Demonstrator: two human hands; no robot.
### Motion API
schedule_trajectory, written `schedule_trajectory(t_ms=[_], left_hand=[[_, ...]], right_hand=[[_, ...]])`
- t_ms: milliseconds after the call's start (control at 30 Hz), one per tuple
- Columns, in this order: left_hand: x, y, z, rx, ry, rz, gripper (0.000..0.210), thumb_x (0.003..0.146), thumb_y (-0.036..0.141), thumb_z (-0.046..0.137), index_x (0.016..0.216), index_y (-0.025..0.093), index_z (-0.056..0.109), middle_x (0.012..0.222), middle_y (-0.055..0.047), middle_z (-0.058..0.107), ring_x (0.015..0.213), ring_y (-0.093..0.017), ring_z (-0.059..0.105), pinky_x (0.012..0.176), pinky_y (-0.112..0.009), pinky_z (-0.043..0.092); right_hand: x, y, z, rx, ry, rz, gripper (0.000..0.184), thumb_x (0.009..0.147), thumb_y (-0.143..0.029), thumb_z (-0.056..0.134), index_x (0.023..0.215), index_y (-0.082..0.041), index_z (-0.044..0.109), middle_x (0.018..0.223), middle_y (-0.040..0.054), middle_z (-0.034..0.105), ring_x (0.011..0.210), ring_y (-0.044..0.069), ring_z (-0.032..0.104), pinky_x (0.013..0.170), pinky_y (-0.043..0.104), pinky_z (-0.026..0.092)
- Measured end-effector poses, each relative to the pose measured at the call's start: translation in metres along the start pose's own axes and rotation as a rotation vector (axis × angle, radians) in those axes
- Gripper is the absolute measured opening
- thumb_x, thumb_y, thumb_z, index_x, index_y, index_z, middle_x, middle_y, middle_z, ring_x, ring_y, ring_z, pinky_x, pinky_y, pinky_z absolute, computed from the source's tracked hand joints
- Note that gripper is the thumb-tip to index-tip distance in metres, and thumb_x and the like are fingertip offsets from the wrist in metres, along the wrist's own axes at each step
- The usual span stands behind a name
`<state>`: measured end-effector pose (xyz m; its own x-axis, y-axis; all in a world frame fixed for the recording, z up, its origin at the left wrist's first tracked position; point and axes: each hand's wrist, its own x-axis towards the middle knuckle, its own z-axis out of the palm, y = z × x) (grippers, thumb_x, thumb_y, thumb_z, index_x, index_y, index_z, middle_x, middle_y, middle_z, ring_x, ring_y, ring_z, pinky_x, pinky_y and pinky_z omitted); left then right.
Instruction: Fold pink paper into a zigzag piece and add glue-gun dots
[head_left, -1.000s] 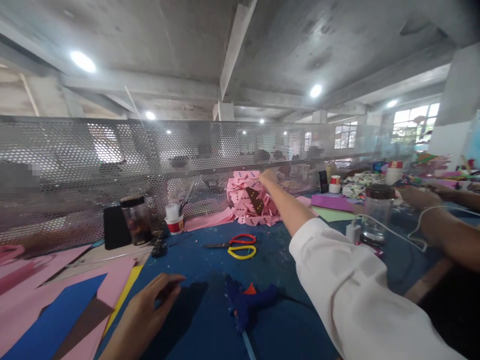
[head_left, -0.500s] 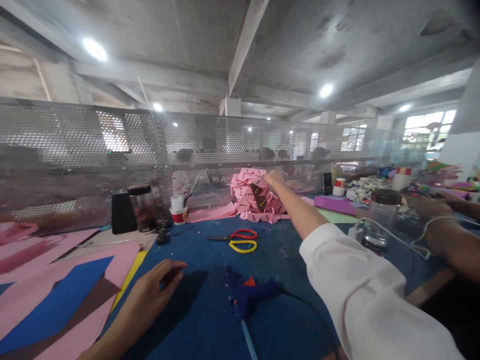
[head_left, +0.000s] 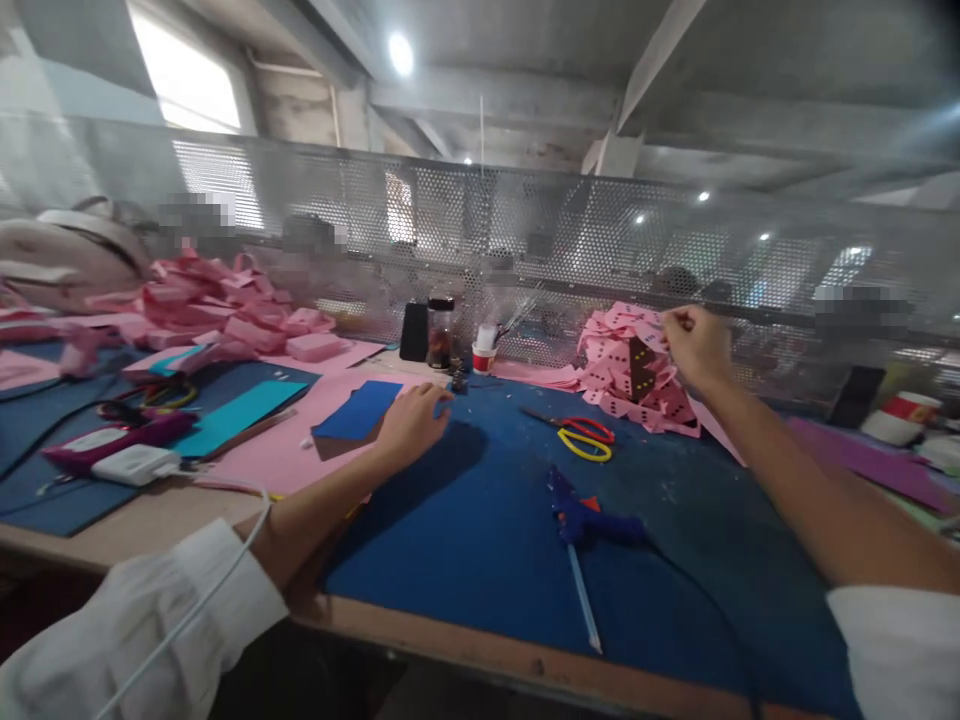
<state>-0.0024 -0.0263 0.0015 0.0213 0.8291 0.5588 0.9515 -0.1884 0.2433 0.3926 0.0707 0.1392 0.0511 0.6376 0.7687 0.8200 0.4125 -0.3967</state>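
My left hand [head_left: 414, 425] hovers over the blue mat [head_left: 450, 530], palm down, fingers loosely bent and thumb apart, holding nothing visible. Beside it lie a blue paper sheet [head_left: 361, 408] and pink sheets [head_left: 277, 445]. At the upper right edge of a heap of folded pink paper pieces with dark dots [head_left: 619, 365], my right hand [head_left: 697, 345] is closed in a pinch; what its fingertips hold, if anything, cannot be made out. A blue glue gun [head_left: 581, 520] with a glue stick lies on the mat, below scissors [head_left: 586, 435] with one red and one yellow handle.
Pink paper strips [head_left: 217, 305] are heaped at the left, near a teal sheet [head_left: 244, 415] and a white plug adapter [head_left: 136, 465]. A jar [head_left: 441, 335] and paper cup [head_left: 484, 355] stand by the perforated metal screen [head_left: 442, 230]. Purple paper [head_left: 874, 460] lies right. A white cable crosses my left sleeve.
The view has swung left, bringing the pink strips and plug adapter in. My left hand has moved beside the blue sheet. My right hand stays at the pink heap, its pinched fingers now showing.
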Motion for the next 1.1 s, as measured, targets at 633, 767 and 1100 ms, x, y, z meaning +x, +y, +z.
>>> schedule_trajectory(t_ms=[633, 767, 1100], left_hand=[[-0.015, -0.088, -0.023, 0.32, -0.189, -0.317, 0.046, 0.087, 0.043, 0.044, 0.121, 0.016, 0.059, 0.115, -0.019, 0.068, 0.103, -0.036, 0.064, 0.085, -0.043, 0.047], [-0.01, -0.086, -0.027, 0.259, -0.175, -0.218, 0.049, 0.089, 0.041, 0.043, 0.129, 0.015, 0.055, 0.135, -0.019, 0.057, 0.122, -0.034, 0.054, 0.098, -0.043, 0.041], [-0.041, -0.056, -0.043, 0.036, -0.266, -0.034, 0.05, 0.088, 0.057, 0.047, 0.117, 0.02, 0.064, 0.124, -0.012, 0.066, 0.116, -0.03, 0.058, 0.099, -0.04, 0.043]], right_hand=[[-0.172, -0.012, -0.021, 0.0, -0.094, -0.564, 0.01, 0.093, -0.023, 0.054, 0.091, -0.02, 0.063, 0.077, 0.0022, 0.067, 0.068, 0.016, 0.061, 0.071, 0.028, 0.044], [-0.174, -0.01, -0.019, -0.007, -0.14, -0.477, 0.015, 0.095, -0.028, 0.049, 0.094, -0.022, 0.063, 0.08, 0.0039, 0.069, 0.07, 0.018, 0.063, 0.072, 0.03, 0.046], [-0.177, -0.009, -0.017, -0.019, -0.173, -0.482, 0.016, 0.094, -0.028, 0.05, 0.096, -0.021, 0.065, 0.083, 0.0037, 0.071, 0.074, 0.019, 0.064, 0.075, 0.031, 0.045]])
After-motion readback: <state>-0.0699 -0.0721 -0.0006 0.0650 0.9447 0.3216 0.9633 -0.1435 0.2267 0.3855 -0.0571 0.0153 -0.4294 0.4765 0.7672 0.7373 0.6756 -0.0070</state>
